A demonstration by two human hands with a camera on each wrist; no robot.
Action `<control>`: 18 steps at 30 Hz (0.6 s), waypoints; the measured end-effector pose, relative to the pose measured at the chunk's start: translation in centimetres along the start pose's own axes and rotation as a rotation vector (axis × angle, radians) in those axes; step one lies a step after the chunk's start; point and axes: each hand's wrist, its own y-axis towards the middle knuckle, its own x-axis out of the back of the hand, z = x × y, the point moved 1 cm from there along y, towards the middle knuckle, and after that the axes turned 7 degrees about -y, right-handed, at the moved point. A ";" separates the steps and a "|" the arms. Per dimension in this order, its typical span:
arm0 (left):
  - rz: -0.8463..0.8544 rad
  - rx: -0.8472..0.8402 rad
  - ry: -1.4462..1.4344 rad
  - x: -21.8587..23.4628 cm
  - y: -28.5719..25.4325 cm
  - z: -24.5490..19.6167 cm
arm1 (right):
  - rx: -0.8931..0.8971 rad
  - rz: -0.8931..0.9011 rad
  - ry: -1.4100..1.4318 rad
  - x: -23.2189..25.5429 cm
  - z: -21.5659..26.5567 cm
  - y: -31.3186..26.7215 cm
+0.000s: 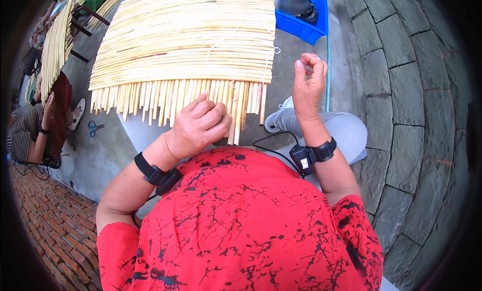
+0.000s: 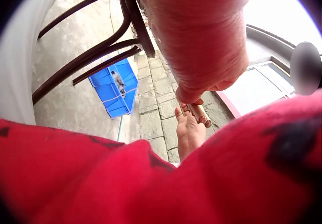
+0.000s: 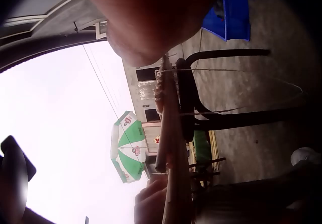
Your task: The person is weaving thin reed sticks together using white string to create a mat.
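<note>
A mat of pale reed stalks [image 1: 186,44], bound with thin string, lies in front of the person in the head view. Its near edge ends in a row of uneven stalk ends [image 1: 160,97]. The left hand [image 1: 201,122] grips stalks at this edge with curled fingers; two longer ends stick out beside it. In the left wrist view, cut stalk ends [image 2: 201,117] show below that hand. The right hand [image 1: 310,85] is raised to the right of the mat, fingers loosely bent and thumb apart. A string loop [image 1: 277,50] hangs at the mat's right edge.
A blue crate [image 1: 311,27] with a black bag stands beyond the mat's right corner. Dark curved metal legs [image 3: 193,93] rise beside the mat. Another person [image 1: 35,125] works at the left, near blue-handled scissors [image 1: 93,128] on the ground. Stone paving [image 1: 401,90] runs along the right.
</note>
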 end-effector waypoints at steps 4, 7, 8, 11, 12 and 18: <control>-0.005 0.009 -0.010 0.1 0.3 0.0 | -0.557 0.743 0.592 -0.8 -1.6 -4.9; 0.001 0.014 -0.023 0.3 0.5 0.0 | -0.810 1.151 0.757 -1.6 0.8 -5.8; 0.007 0.016 -0.029 0.3 0.5 0.0 | -0.837 1.089 0.888 -2.0 1.6 -5.9; 0.010 0.019 -0.031 0.5 0.7 -0.1 | -0.982 0.979 1.168 -2.8 3.4 -5.1; 0.014 0.021 -0.029 0.6 0.8 -0.2 | -1.002 0.954 1.258 -3.2 3.7 -4.9; -0.012 0.010 -0.026 0.6 1.0 -0.2 | -1.013 0.970 1.291 -3.4 3.5 -5.0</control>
